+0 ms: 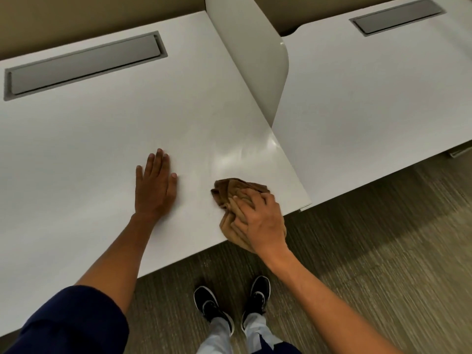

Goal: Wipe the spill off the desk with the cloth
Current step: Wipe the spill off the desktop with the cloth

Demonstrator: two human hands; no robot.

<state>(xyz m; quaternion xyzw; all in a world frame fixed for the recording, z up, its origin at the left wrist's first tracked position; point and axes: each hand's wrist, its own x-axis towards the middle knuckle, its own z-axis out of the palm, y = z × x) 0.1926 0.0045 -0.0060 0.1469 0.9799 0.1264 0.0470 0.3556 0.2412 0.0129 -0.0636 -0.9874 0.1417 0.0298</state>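
Observation:
A crumpled brown cloth lies on the white desk near its front right corner, partly hanging past the front edge. My right hand presses down on the cloth with its fingers curled into it. A faint glossy smear shows on the desk just beyond the cloth. My left hand rests flat on the desk to the left of the cloth, palm down, fingers spread, holding nothing.
A grey cable hatch sits in the desk's far left. A white divider panel separates this desk from a second white desk on the right, which has its own hatch. My feet stand on striped carpet below.

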